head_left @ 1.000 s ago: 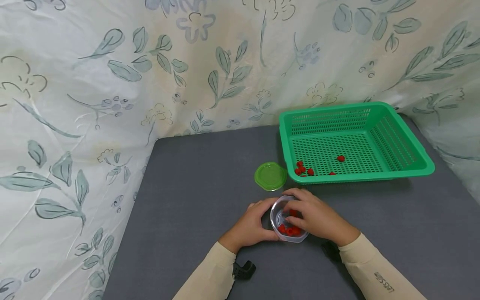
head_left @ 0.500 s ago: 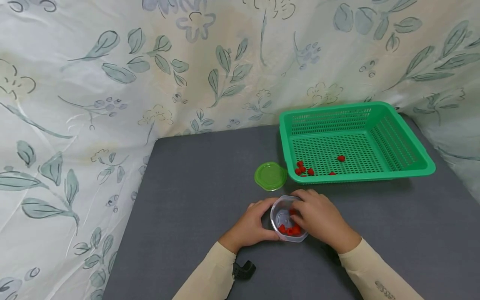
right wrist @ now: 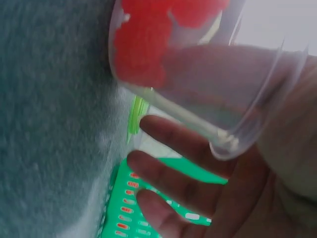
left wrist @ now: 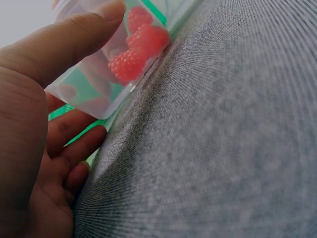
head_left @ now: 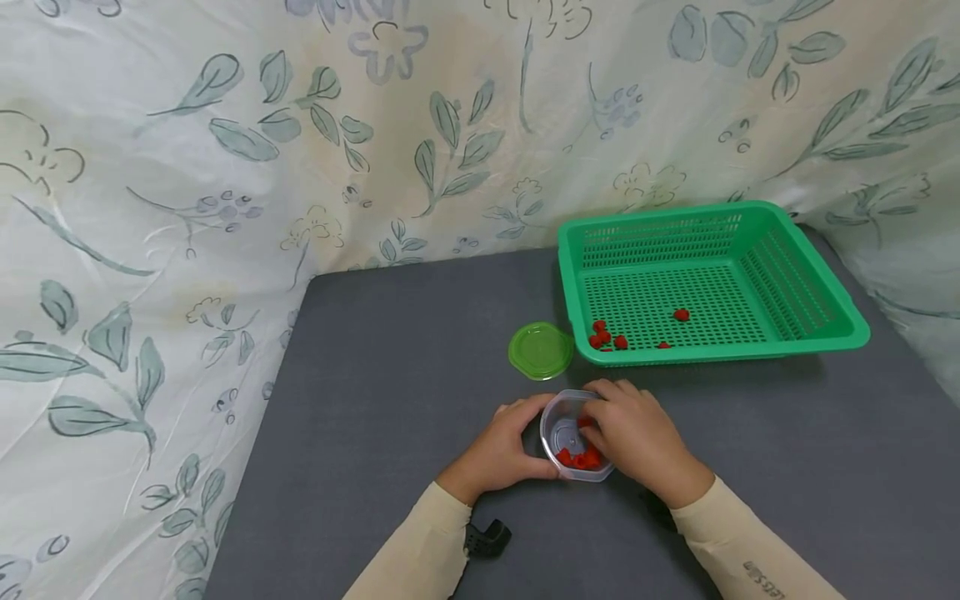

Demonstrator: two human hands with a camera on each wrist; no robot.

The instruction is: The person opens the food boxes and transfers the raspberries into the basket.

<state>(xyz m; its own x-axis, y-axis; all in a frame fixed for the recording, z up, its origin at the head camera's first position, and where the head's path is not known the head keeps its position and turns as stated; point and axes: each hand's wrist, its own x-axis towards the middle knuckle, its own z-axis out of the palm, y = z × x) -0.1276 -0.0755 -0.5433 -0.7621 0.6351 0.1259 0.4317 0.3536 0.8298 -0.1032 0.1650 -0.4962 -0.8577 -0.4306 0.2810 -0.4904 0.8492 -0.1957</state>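
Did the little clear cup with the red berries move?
No. The clear cup sits in the same spot on the grey table, just below the green lid, with the left hand and right hand around it.

Person is wearing long cream sleeves on both arms, ending at the wrists. Right sleeve (head_left: 750,554) is carrying small dark lettering at 5 o'clock. Black wrist mount (head_left: 487,539) is showing under left sleeve (head_left: 420,554); hands bare.
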